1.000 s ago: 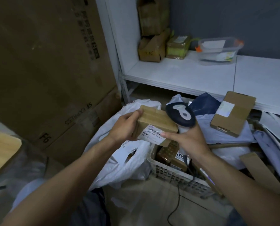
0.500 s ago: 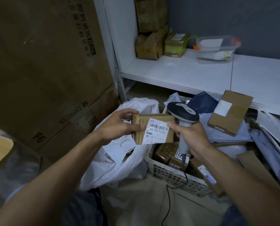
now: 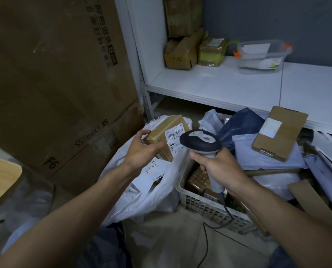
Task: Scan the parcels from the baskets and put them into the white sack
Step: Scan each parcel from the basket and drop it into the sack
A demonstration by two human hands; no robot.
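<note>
White plastic sack [image 3: 145,196], crumpled and open-mouthed, stood left of centre on the floor [image 3: 171,240], and the coming move turned on what hung over it. The brown cardboard parcel [image 3: 159,130] was held directly above the sack's mouth, near its far rim, not yet inside. The left hand [image 3: 142,149] was grasping it from the near left side, thumb up on the parcel's left edge and fingers curled round the lower face. The parcel was tilted, its long axis running away from the person and slanting to the right. Its white barcode label [image 3: 175,136] sat on the face turned toward the scanner. The left hand was plainly the nearer one and the only one gripping it. Dropping it in looked to need no more than a lowering and a letting go.

Just right of the parcel, the head of the dark blue and grey handheld scanner [image 3: 200,144] overlapped the label's right edge in view. Whether it touched the box I could not tell. The right hand [image 3: 219,167] was clenched round the scanner's grey handle, and the black cable [image 3: 205,235] trailed down to the floor. Below that hand sat the white lattice plastic basket [image 3: 203,206], its left wall against the sack, with more brown parcels [image 3: 197,178] inside it.
</note>
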